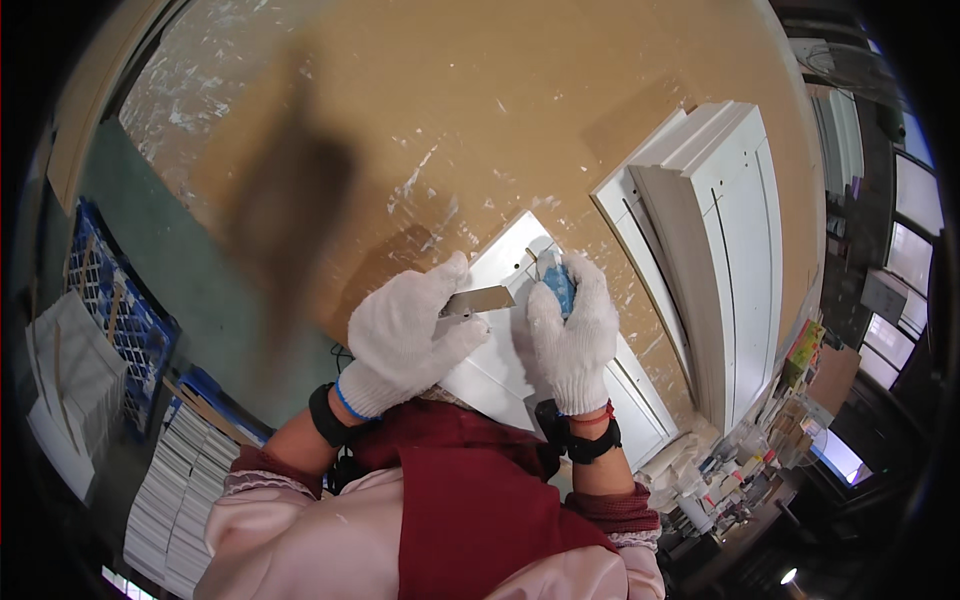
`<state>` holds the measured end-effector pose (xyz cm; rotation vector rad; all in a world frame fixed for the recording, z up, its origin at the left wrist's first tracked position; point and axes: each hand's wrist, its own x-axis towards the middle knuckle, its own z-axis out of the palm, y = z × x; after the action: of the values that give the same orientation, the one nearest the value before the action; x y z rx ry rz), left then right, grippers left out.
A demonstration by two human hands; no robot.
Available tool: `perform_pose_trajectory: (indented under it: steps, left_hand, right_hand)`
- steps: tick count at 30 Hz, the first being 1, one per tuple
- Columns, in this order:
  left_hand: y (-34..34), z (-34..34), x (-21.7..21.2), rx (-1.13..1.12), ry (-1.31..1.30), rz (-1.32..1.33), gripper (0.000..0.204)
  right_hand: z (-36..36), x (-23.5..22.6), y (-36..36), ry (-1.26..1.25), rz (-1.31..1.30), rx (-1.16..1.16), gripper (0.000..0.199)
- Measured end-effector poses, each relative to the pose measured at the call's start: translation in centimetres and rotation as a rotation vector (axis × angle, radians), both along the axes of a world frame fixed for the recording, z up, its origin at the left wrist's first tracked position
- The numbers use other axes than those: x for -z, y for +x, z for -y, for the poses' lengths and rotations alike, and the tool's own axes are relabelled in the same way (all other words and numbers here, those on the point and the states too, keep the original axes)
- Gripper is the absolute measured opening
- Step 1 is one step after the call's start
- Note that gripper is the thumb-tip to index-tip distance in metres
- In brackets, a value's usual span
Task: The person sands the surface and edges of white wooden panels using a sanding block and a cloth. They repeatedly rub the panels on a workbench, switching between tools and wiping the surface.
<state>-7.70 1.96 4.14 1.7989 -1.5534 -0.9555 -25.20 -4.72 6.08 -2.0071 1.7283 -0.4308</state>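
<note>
My left hand, in a white knit glove, is closed on a flat metal scraper blade, which points right. In my right hand, also gloved, is a small blue object smeared with white; its exact kind is hard to make out. A thin brownish tip shows just left of it. Beneath both hands lies a long white panel with a dark hole and slots, running from the upper middle down to the lower right. The hands are apart, over the panel, and partly cover it.
A thick stack of white panels stands on the right of the brown, white-flecked tabletop. A dark blurred object hangs close at left. A blue crate and stacked white boards are lower left. Cluttered goods sit lower right.
</note>
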Motion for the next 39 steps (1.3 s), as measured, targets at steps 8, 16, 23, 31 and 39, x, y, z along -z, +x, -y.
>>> perform_pose_trajectory:
  steps: [8,16,23,31,39]
  left_hand:
    - [-0.3,-0.2,0.7,-0.021,-0.06,0.041,0.059]
    - [-0.5,-0.1,0.8,-0.052,-0.105,0.04,0.057]
    - [-0.6,-0.2,1.4,-0.074,-0.214,0.014,0.057]
    - [-0.5,-0.2,1.6,-0.079,-0.221,0.029,0.055]
    - [-0.6,-0.2,1.6,-0.08,-0.218,0.018,0.053]
  right_hand:
    - [0.2,0.0,0.8,0.025,0.047,0.157,0.028]
    - [0.4,-0.3,0.5,0.061,-0.012,0.022,0.03]
    - [0.2,-0.2,0.3,0.037,-0.01,0.003,0.031]
    - [0.5,-0.5,0.5,0.056,-0.007,0.011,0.029]
    - [0.0,0.3,0.1,-0.007,-0.023,0.02,0.031]
